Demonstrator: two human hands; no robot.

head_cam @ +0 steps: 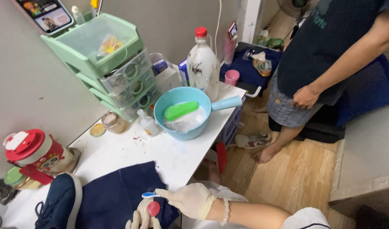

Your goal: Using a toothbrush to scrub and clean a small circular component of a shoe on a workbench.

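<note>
At the table's near edge, the gloved left hand [142, 220] cups a small round thing with a red disc [153, 208], over a navy cloth [118, 197]. Just above, the gloved right hand [190, 199] pinches a blue-handled tool [150, 195]. Beside the cloth lies a navy shoe [58, 201]. Farther back stands a blue basin [181, 112]; another person stands right.

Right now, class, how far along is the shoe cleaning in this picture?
Done: a blue basin with a green brush and a bottle stand ready on the table.
In hand: the gloved right hand holds a small brush; the left hand steadies a round red-centred piece.
Left: the blue shoe lies untouched beside the cloth.
</note>
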